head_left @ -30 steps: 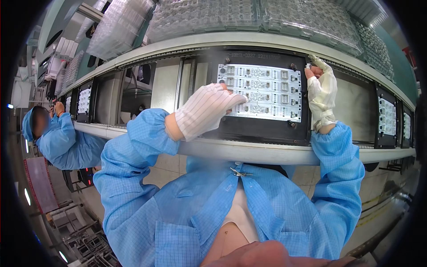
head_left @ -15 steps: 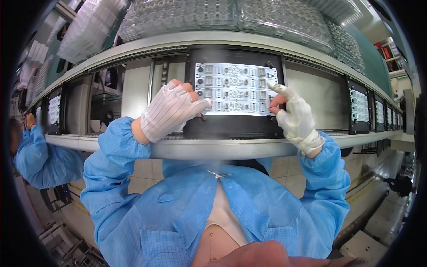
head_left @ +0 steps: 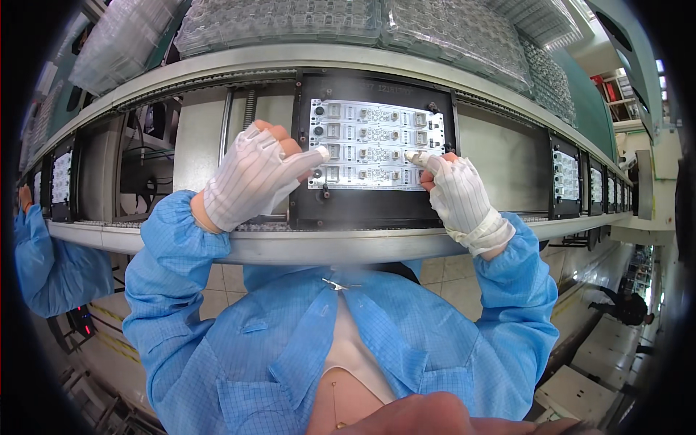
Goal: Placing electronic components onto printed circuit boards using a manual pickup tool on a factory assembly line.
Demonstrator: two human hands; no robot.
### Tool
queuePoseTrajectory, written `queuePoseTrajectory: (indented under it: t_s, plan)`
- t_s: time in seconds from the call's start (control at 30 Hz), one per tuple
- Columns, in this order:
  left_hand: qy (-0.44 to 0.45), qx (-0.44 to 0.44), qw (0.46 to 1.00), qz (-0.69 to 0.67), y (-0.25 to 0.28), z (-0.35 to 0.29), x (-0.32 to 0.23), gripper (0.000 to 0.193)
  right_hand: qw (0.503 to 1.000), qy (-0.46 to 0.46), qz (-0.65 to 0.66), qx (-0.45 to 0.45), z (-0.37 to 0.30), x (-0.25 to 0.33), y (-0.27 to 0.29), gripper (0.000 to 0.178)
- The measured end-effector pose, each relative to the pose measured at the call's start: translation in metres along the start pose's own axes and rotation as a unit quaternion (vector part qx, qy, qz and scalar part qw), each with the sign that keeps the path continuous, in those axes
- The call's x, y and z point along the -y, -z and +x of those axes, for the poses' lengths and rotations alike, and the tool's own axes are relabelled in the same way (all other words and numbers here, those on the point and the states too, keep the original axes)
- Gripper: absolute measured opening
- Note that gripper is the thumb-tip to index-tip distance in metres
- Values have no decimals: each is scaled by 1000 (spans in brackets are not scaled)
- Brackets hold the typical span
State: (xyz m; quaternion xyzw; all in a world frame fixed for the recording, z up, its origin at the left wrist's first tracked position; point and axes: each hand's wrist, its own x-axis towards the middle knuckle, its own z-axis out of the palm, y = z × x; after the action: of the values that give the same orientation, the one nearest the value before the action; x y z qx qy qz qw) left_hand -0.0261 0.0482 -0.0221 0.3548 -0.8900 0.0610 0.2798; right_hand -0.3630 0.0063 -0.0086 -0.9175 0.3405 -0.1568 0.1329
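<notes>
Several white strip-shaped circuit boards (head_left: 377, 154) lie one above another in a black carrier frame (head_left: 370, 209) before me. My left hand (head_left: 254, 174), in a striped white glove with bare fingertips, is at the boards' left edge. Its covered index finger reaches out over that edge; the thumb sits lower and apart, and the other fingers curl. From the right, my right hand (head_left: 460, 192) reaches over the boards' right part. Its covered index fingertip appears to touch the third board down, with the thumb below it. Neither hand shows a held object.
The carrier sits on a metal rail conveyor (head_left: 326, 250). Further carriers with boards (head_left: 565, 176) stand along the line to the right. Stacked clear plastic trays (head_left: 283, 27) lie beyond the far rail. Another person's blue sleeve (head_left: 61, 261) shows at the far left.
My right hand has moved leftward from the boards' right edge onto the boards. My left hand has shifted slightly up along the left edge. The whole view has drifted a little.
</notes>
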Motion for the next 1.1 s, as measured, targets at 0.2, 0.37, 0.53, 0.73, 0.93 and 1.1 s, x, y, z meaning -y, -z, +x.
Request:
queuePoseTrajectory:
  t_s: [0.2,0.37,0.53,0.73,0.93,1.1]
  plan:
    - [24,-5,999,-30,-3,-7,4,40,994,-83,74,20,8,3,0,54]
    - [37,7,998,-42,2,-7,5,40,998,-35,-38,28,10,15,-4,56]
    - [40,1,998,-38,-6,-2,5,39,993,22,-119,-10,4,15,-16,55]
    - [67,33,997,12,-36,26,7,35,962,-213,114,124,26,14,22,45]
    - [49,20,992,114,-60,47,11,40,995,-50,-21,-82,30,-34,-14,39]
    - [7,29,986,167,-67,54,12,28,986,-16,-119,-118,58,-28,-36,44]
